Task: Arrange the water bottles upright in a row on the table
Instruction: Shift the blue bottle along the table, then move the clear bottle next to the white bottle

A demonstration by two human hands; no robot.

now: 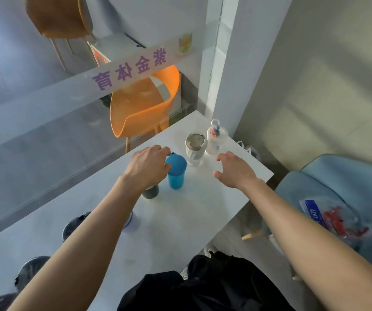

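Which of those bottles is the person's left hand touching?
The left hand rests on the grey bottle, hiding its top. Its fingers also brush the blue bottle. The other bottles stand apart, untouched.

Both forearms are bare from the lower frame edge up to the wrists, with no sleeve, watch, bracelet or ring showing on either. The left hand (149,165) and the right hand (234,169) are bare too, ungloved, with short nails where the fingertips can be made out. Below, between the arms, lies dark black clothing (205,286) in loose, creased folds.
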